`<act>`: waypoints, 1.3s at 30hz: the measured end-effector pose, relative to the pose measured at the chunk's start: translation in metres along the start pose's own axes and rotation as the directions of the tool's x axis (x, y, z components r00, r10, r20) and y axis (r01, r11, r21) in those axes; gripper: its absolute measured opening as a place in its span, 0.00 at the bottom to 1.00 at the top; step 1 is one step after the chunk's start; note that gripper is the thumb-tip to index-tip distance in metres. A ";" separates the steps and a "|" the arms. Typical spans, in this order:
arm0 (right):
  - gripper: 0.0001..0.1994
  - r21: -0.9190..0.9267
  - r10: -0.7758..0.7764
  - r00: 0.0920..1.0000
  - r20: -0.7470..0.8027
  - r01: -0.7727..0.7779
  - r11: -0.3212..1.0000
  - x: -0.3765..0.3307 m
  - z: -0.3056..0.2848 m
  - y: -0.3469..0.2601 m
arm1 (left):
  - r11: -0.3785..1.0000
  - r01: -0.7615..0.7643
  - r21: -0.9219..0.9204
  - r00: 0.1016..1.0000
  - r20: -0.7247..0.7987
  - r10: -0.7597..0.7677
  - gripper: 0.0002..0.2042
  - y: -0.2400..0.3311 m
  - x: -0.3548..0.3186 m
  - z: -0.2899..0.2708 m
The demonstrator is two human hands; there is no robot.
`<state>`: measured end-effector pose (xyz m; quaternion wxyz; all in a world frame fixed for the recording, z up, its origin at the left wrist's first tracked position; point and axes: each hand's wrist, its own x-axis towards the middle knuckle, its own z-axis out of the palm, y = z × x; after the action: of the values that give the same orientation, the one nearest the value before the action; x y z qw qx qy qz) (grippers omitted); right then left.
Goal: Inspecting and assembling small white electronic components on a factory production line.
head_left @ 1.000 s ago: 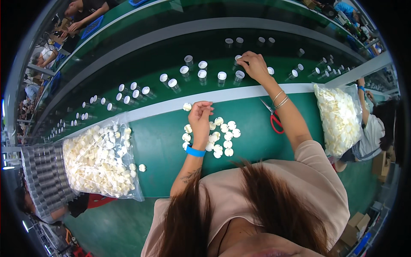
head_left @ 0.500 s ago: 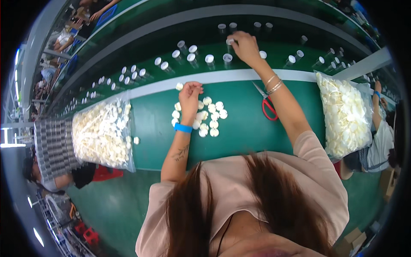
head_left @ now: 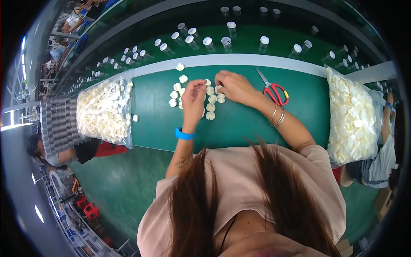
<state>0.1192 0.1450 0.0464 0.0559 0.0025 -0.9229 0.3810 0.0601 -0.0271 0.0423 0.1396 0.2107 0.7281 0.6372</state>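
Small round cream-white pieces (head_left: 212, 99), notched and soft-looking, lie in a loose group on the green table (head_left: 156, 107). My left hand (head_left: 195, 99) hovers among them, its fingers curled together towards the right; whatever lies between the fingertips is hidden. Just to its right, my right hand (head_left: 235, 88) reaches down with bent fingers, and the fingertips are on a cream piece (head_left: 218, 89) at the group's right edge. Beyond the table's pale edge, clear cups with white inside their tops (head_left: 226, 42) stand in loose rows on a dark green surface.
Red-handled scissors (head_left: 276, 93) lie right of my right hand. Clear bags of cream pieces stand left (head_left: 105, 109) and right (head_left: 353, 118). A stack of grey ribbed trays (head_left: 60, 122) is at the far left. Another person's arm (head_left: 387, 115) shows at the right edge.
My right hand has come back from a cup beyond the table edge to the cream pieces. That cup now stands free. My left hand stays near the pieces; the whole view has shifted.
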 end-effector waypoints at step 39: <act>0.27 0.047 -0.154 0.979 -0.135 0.162 0.986 0.107 -0.068 0.056 | 0.999 -0.004 -0.037 0.988 -0.157 -0.002 0.15 -0.035 0.111 0.050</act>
<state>0.0167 0.2368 0.0666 0.1462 0.0524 -0.9028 0.4010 -0.0181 0.0667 0.0072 0.0853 0.1576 0.7246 0.6655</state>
